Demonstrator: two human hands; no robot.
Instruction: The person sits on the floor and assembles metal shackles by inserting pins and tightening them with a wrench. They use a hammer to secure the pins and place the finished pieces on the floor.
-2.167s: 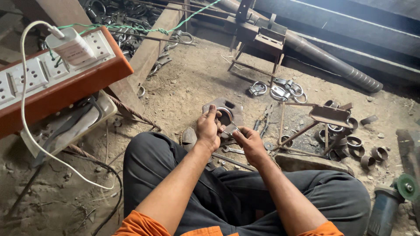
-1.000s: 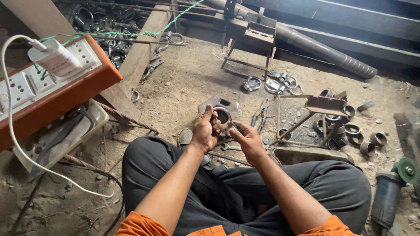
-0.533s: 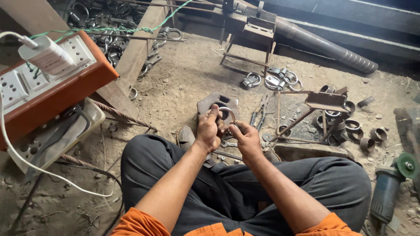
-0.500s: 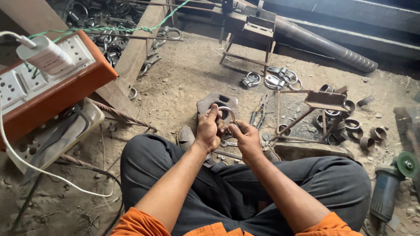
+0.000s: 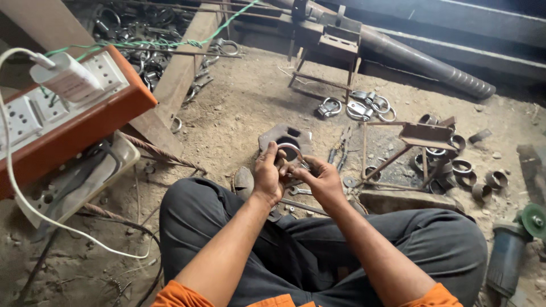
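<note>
While the person sits cross-legged on the dirt floor (image 5: 227, 119), the head view shows both hands meeting over a curved metal ring (image 5: 290, 150) just above the knees. The left hand (image 5: 267, 173) has its fingers (image 5: 272, 154) curled shut around the ring's left side; the right hand (image 5: 321, 176) pinches its right side with closed fingers. Just beyond the ring lies a flat metal plate with a hole (image 5: 284, 136). Farther right sit short pipe rings (image 5: 460, 167) beside a small metal stand (image 5: 424, 136). At the left, an orange-edged socket board (image 5: 74, 108) carries a white plug.
</note>
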